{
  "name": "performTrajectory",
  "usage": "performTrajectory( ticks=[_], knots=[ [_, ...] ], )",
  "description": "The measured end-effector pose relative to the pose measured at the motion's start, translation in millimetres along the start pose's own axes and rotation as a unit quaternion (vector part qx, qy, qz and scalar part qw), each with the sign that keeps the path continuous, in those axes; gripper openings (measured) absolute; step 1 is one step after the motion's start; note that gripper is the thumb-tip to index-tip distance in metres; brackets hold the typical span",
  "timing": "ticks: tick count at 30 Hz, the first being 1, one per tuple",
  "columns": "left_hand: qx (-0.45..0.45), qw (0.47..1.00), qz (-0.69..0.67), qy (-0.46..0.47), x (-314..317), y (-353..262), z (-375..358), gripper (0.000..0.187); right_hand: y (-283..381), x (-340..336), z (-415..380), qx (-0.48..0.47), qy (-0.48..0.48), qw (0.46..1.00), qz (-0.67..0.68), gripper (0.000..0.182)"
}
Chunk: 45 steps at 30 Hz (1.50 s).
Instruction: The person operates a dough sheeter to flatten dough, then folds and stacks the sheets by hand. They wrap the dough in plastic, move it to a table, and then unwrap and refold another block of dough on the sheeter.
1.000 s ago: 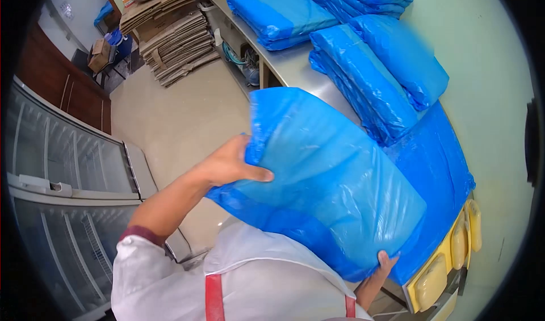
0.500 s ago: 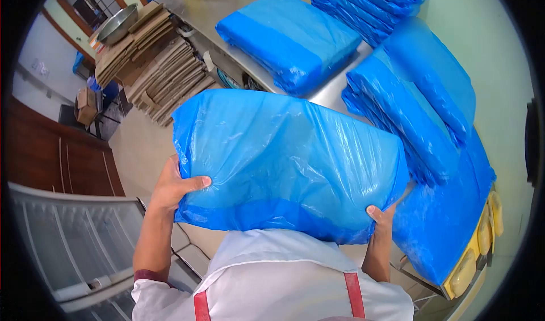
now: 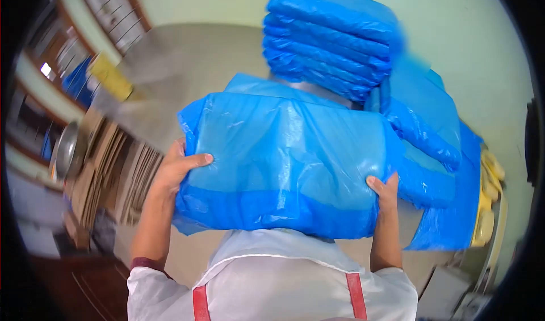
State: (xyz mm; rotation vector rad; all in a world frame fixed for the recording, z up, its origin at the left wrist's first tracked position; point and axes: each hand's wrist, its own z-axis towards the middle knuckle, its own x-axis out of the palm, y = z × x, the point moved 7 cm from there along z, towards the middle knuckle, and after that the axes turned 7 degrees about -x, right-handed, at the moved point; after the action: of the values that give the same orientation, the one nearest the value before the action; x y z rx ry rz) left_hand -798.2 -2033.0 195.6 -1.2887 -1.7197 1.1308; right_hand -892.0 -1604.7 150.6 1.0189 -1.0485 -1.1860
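A wide, puffy blue plastic-wrapped package (image 3: 284, 156) hangs in front of my body, its wrap shiny and creased. My left hand (image 3: 183, 166) grips its left end, thumb lying on top and the other fingers hidden behind. At the right end my right hand (image 3: 386, 190) holds it the same way, its fingers mostly out of sight. Just beyond it, partly covered, lies another blue package (image 3: 250, 84). A tall stack of blue packages (image 3: 332, 40) stands behind that, and more blue packages (image 3: 423, 114) lie to the right of it.
A grey table (image 3: 181, 54) stretches along the wall, with a yellow object (image 3: 110, 76) at its left. Flattened cardboard (image 3: 99, 176) is stacked at the left, beside a metal bowl (image 3: 69, 150). Yellow items (image 3: 487, 185) lie along the right edge near blue sheeting (image 3: 445, 224).
My view and body have turned left, toward the table and stack. The package stays in both hands and now overlaps the package lying on the table.
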Motion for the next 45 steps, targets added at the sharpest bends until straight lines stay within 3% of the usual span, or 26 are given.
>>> performTrajectory(
  ticks=[2,3,4,5,6,7,9,10,12,18,22,24,27,28,29,31,32,33,34,35,36,37,39,40,42,45],
  knots=[
    [-0.019,1.000,0.012,0.003,-16.6,-22.3,51.2,0.068,-1.1,26.2,19.7,0.099,-0.005,0.995,0.017,0.071],
    [-0.021,1.000,0.006,0.008,-18.8,-30.4,77.2,0.067,-17.8,33.9,36.2,0.095,0.027,0.995,0.004,0.069],
    [-0.001,0.997,0.017,0.074,-27.1,-24.7,120.1,0.066,-46.3,25.1,48.4,0.089,0.006,0.992,-0.086,0.072],
    [-0.016,0.994,0.025,0.102,-33.7,-16.1,158.2,0.064,-50.5,20.0,47.1,0.117,-0.120,0.928,-0.332,0.076],
    [-0.043,0.987,-0.020,0.155,-24.9,-11.7,178.4,0.064,-70.6,21.4,58.6,0.160,-0.077,0.942,-0.286,0.082],
    [-0.035,0.991,0.033,0.128,-45.7,12.9,210.9,0.064,-91.2,30.1,61.1,0.209,0.017,0.971,-0.112,0.085],
    [-0.054,0.992,-0.013,0.114,-107.8,84.4,289.4,0.066,-111.6,25.0,59.9,0.116,-0.097,0.981,-0.122,0.078],
    [-0.065,0.991,0.012,0.113,-100.3,81.2,292.9,0.066,-114.7,26.9,55.7,0.131,-0.109,0.981,-0.088,0.077],
    [-0.080,0.992,0.052,0.083,-92.5,68.5,269.3,0.067,-115.9,30.3,58.4,0.155,-0.104,0.982,-0.015,0.075],
    [-0.081,0.991,0.028,0.106,-103.2,78.5,239.2,0.060,-97.8,36.6,46.5,0.137,-0.082,0.984,-0.075,0.076],
    [-0.068,0.989,-0.078,0.106,-136.2,97.4,196.7,0.060,-69.7,37.7,-13.6,0.122,-0.077,0.983,-0.117,0.080],
    [-0.039,0.990,-0.083,0.109,-173.1,118.7,167.0,0.058,-50.0,39.4,-64.8,0.115,0.001,0.990,-0.083,0.081],
    [-0.006,0.978,0.141,0.153,-243.2,203.9,122.7,0.051,-82.5,26.7,-153.5,0.228,0.089,0.963,-0.113,0.059],
    [0.016,0.968,0.188,0.164,-227.8,203.9,107.9,0.049,-81.5,27.0,-171.0,0.258,0.091,0.952,-0.138,0.049],
    [-0.026,0.996,0.087,0.021,-234.3,210.4,96.2,0.040,-82.6,11.4,-179.0,0.266,0.040,0.948,-0.167,0.042],
    [0.034,0.993,0.109,-0.014,-197.1,171.2,89.7,0.032,-104.5,-21.7,-196.2,0.279,-0.043,0.934,-0.219,0.028],
    [0.042,0.985,0.165,-0.025,-195.9,162.1,87.7,0.028,-115.7,-38.0,-194.1,0.209,-0.055,0.944,-0.250,0.020],
    [-0.001,0.963,0.262,-0.063,-235.7,185.7,100.9,0.026,-123.9,-67.5,-203.0,0.274,-0.038,0.838,-0.470,0.021],
    [0.146,0.937,0.257,-0.187,-232.9,157.3,85.5,0.026,-76.9,-53.9,-181.8,0.091,-0.009,0.777,-0.623,0.023],
    [0.158,0.955,0.145,-0.205,-217.6,124.8,70.7,0.024,-46.4,-64.1,-166.0,0.121,-0.157,0.806,-0.557,0.022],
    [0.165,0.957,0.119,-0.208,-214.7,108.3,54.3,0.023,-8.9,-64.7,-150.1,0.071,-0.267,0.847,-0.454,0.023],
    [0.177,0.960,0.092,-0.196,-209.4,96.6,40.8,0.022,32.7,-55.2,-122.0,-0.044,-0.282,0.817,-0.501,0.022],
    [0.106,0.991,0.063,0.047,-147.7,99.2,25.9,0.025,92.2,46.3,-43.0,-0.190,-0.254,0.824,-0.469,0.024],
    [0.083,0.974,0.054,0.202,-100.4,105.0,20.4,0.038,98.0,98.5,-4.2,-0.156,-0.193,0.841,-0.481,0.028],
    [-0.028,0.924,-0.012,0.381,-14.9,121.4,15.8,0.049,57.1,186.8,80.0,-0.173,-0.012,0.853,-0.492,0.030],
    [-0.086,0.927,-0.057,0.360,12.0,150.5,38.9,0.055,-75.1,233.8,184.1,-0.081,0.141,0.795,-0.584,0.042]
  ],
)
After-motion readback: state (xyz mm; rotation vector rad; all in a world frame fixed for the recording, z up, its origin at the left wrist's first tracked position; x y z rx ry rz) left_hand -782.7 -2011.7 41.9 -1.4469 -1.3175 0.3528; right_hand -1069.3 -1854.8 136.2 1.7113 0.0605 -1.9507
